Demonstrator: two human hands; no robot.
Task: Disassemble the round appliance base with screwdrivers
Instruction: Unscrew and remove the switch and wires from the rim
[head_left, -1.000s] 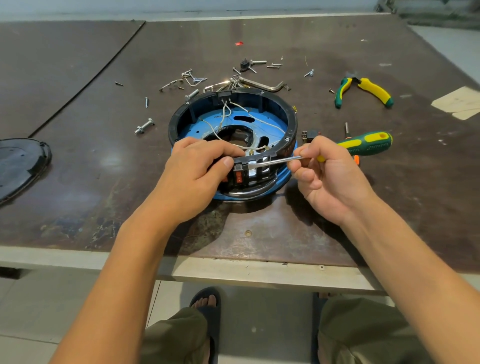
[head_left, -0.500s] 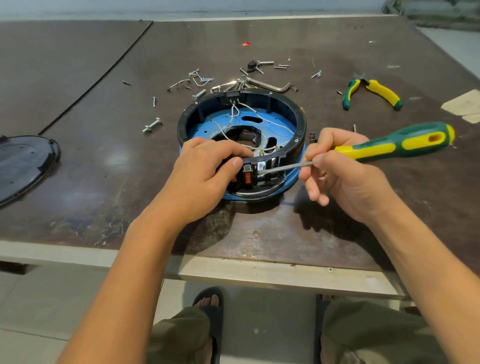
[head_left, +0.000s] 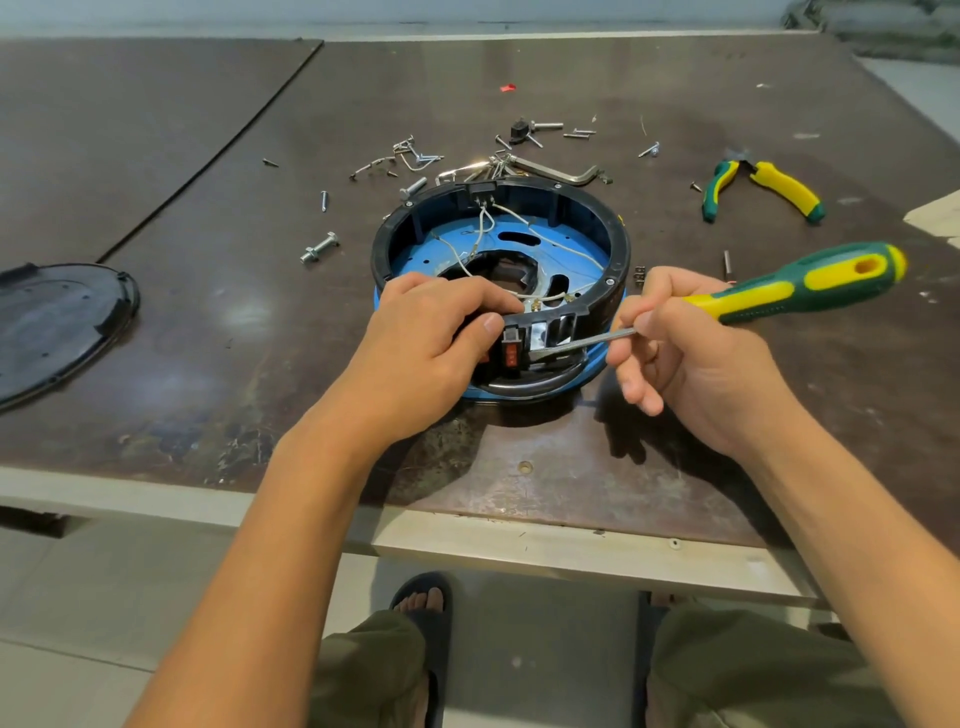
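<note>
The round appliance base (head_left: 597, 218), a black ring over a blue plate with white wires inside, lies near the table's front edge. My left hand (head_left: 421, 348) grips its near rim, thumb beside a red switch (head_left: 511, 356). My right hand (head_left: 691, 353) holds a green and yellow screwdriver (head_left: 810, 283) by the front of its handle and the shaft. The metal tip is wedged into the rim's front panel just right of the switch.
Several loose screws and bolts (head_left: 319, 248) and a metal bracket (head_left: 561, 171) lie behind the base. Green and yellow pliers (head_left: 763, 187) rest at the right. A black round cover (head_left: 57, 322) sits at the left. The table edge (head_left: 467, 540) runs close below my wrists.
The screwdriver handle has swung out from behind my right hand into view at the right, and the tip has dropped lower into the front panel. My left hand keeps its grip.
</note>
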